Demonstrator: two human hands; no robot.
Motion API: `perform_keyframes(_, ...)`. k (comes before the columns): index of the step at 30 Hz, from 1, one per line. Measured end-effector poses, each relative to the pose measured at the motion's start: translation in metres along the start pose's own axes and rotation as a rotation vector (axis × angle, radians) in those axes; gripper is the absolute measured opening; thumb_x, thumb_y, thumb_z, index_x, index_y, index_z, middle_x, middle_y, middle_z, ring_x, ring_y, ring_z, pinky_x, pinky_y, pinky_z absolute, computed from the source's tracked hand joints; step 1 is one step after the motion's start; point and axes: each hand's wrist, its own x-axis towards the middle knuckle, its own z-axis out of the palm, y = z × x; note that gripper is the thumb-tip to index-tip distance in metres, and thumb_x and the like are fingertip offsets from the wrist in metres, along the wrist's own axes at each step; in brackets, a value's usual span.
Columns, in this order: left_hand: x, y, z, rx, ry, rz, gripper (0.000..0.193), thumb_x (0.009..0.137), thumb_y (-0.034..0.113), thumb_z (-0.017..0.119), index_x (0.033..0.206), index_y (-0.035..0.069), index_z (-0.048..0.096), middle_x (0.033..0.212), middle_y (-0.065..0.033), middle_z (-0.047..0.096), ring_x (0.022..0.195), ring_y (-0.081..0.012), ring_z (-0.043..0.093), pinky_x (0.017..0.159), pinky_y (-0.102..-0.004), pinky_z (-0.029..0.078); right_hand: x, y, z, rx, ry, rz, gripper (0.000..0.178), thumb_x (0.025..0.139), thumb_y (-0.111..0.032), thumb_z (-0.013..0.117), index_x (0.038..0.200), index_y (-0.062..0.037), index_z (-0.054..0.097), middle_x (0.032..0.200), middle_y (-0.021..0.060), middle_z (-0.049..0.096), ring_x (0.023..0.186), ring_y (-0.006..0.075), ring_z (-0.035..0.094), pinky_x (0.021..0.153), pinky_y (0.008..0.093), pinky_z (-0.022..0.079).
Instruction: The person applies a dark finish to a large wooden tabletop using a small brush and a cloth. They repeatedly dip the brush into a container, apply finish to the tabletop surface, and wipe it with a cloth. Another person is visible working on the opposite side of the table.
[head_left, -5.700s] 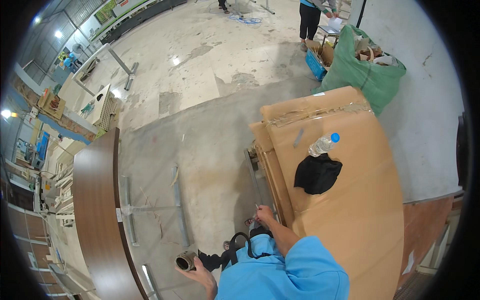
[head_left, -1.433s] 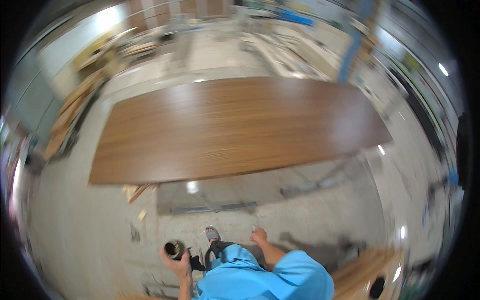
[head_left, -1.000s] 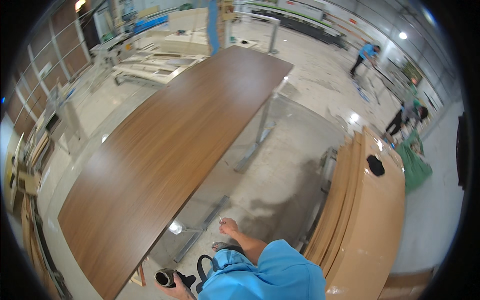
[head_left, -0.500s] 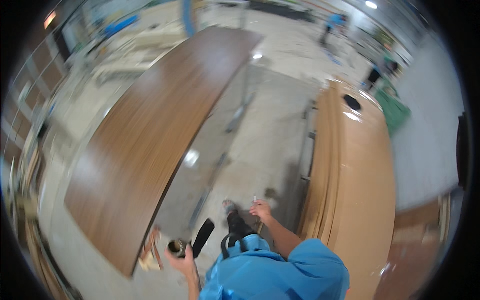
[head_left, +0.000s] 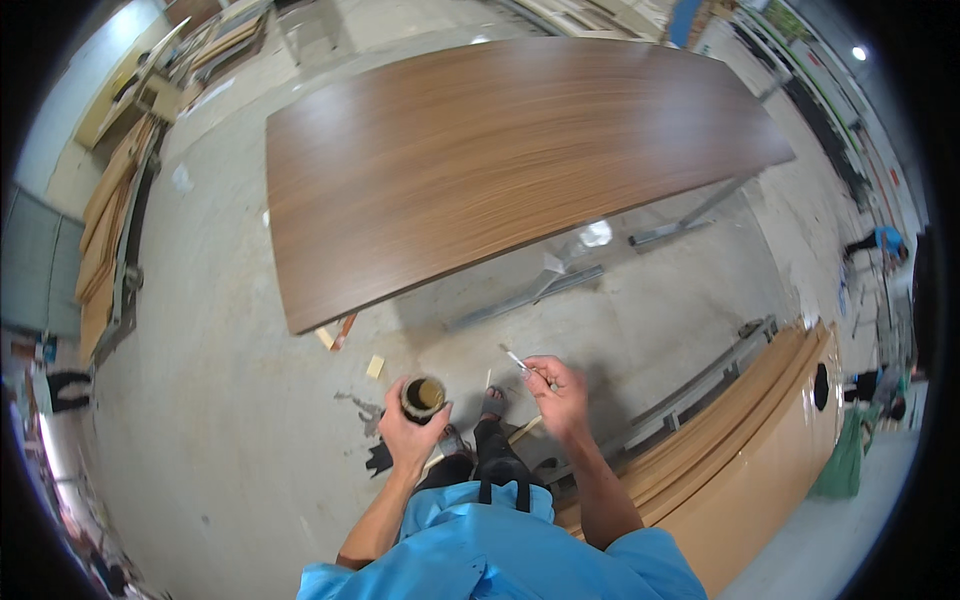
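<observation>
My left hand (head_left: 403, 432) is wrapped round a small dark cup (head_left: 423, 398) with its mouth up; something yellowish-brown shows inside. Pinched between the fingers of my right hand (head_left: 561, 398) is a slim brush (head_left: 516, 359), its pale handle angled and its tip pointing away toward the panel. Cup and brush are apart. Ahead of both hands lies a long brown wood-grain panel (head_left: 520, 150), raised flat on metal supports (head_left: 540, 290). Neither hand touches the panel.
A stack of long tan boards (head_left: 740, 450) stands close on my right. Offcuts, including a small yellow block (head_left: 375, 366), lie on the concrete floor. More boards (head_left: 110, 230) rest on a trolley at far left. People (head_left: 885, 245) are distant at right.
My view has turned, so the panel now spans across ahead of me. My right hand has risen with the brush, and the cup now sits in front of my body.
</observation>
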Motion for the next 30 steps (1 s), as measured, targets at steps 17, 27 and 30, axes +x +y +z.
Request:
perform_keyframes(17,0.039,0.062,0.059,-0.013,0.105,0.226,0.073,0.061,0.009,0.086,0.126,0.003,0.053,0.102,-0.0147,0.063,0.089,-0.0267,0.066,0.078,-0.0349,0.053,0.075,-0.098,-0.015,-0.688,-0.356,-0.821,0.016,0.075,-0.005,0.071,0.09,-0.0078,0.065,0.072,0.0055,0.047,0.064,0.0256,0.048,0.059,0.0377,0.037)
perform_keyframes(27,0.045,0.032,0.053,-0.017,0.074,0.212,0.073,0.064,0.011,0.087,0.128,0.003,0.052,0.106,-0.015,0.064,0.092,-0.0259,0.066,0.081,-0.0341,0.053,0.067,-0.081,0.005,-0.694,-0.306,-0.633,0.011,0.076,-0.007,0.071,0.086,-0.0071,0.067,0.07,0.0062,0.054,0.064,0.0266,0.052,0.06,0.0375,0.041)
perform_keyframes(30,0.047,0.016,0.038,-0.063,0.102,0.154,0.072,0.066,0.011,0.086,0.128,0.002,0.051,0.112,-0.0158,0.065,0.097,-0.0262,0.067,0.086,-0.0341,0.053,0.052,-0.072,0.023,-0.656,-0.305,-0.5,0.012,0.077,-0.006,0.07,0.089,-0.0051,0.067,0.071,0.0077,0.059,0.063,0.0257,0.056,0.06,0.0365,0.044)
